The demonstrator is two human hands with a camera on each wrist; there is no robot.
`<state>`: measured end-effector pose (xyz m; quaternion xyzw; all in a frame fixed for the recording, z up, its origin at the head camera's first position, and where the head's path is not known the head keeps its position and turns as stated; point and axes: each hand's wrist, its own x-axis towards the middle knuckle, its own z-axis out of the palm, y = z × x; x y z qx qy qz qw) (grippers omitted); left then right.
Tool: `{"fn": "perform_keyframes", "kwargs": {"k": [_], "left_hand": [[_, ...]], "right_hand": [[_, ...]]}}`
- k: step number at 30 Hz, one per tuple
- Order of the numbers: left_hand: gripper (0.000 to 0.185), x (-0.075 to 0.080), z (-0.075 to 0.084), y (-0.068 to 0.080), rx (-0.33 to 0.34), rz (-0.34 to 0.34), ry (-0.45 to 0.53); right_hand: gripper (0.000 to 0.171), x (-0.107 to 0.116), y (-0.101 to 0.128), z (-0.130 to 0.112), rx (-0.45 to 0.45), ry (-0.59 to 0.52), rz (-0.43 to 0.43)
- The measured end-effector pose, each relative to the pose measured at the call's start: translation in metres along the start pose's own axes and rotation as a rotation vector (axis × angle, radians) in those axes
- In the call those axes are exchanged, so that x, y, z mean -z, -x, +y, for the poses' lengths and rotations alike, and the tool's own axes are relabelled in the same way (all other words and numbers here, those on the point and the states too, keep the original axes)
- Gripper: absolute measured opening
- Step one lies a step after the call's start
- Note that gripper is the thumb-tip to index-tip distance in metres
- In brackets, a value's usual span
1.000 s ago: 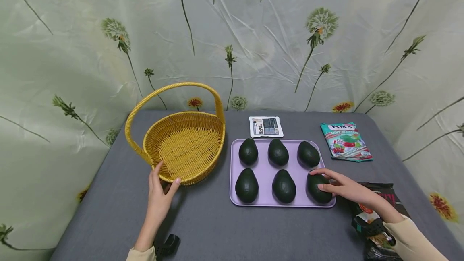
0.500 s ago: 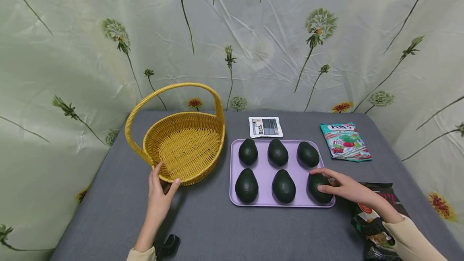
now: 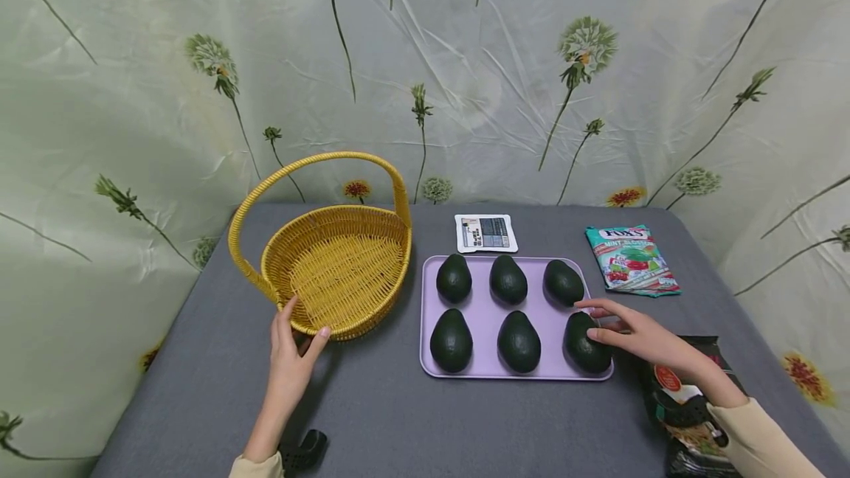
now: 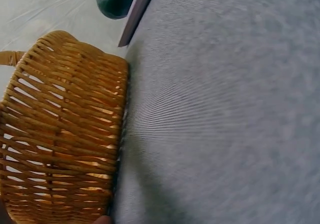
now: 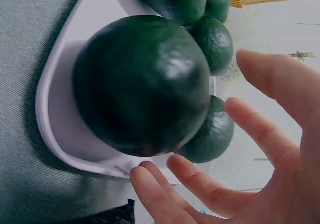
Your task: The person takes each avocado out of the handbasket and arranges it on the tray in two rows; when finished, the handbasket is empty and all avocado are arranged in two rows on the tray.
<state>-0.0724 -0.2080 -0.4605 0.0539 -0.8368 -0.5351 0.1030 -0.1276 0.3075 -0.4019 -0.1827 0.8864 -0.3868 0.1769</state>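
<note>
In the head view, my left hand (image 3: 290, 360) holds the near left rim of a yellow wicker basket (image 3: 345, 271) with a tall arched handle. Part of that grip is hidden behind the basket; in the left wrist view only a fingertip (image 4: 103, 219) shows beside the woven wall. On the right, a lilac tray (image 3: 485, 372) bears several dark green avocados in two rows. My right hand (image 3: 640, 334) hovers by the near right avocado (image 3: 584, 345), fingers spread and loose around it. The right wrist view shows a gap between most fingers and that avocado (image 5: 142, 84).
Behind the tray lies a small white packet (image 3: 486, 233). A teal candy bag (image 3: 633, 260) rests at the back right. Under my right forearm is a black food bag (image 3: 690, 434), partly covered. Grey cloth (image 3: 398, 426) covers the table, and a floral curtain (image 3: 465, 80) hangs behind.
My right hand has let go of the near right avocado, its fingers loosening and shifting slightly right and up. The avocado stays on the tray. My left hand and the basket have not moved.
</note>
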Motion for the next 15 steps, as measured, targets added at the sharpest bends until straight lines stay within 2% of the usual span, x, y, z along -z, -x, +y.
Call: {"fn": "perform_keyframes", "kwargs": {"k": [5,15], "left_hand": [[0.074,0.0043,0.0035,-0.0014,0.014,-0.019,-0.032],[0.076,0.0074,0.0082,-0.0040,0.049,-0.041,-0.064]], "right_hand": [[0.047,0.0033,0.0011,-0.0031,-0.018,-0.003,0.034],[0.047,0.0027,-0.0005,-0.0040,0.021,0.014,0.061]]}}
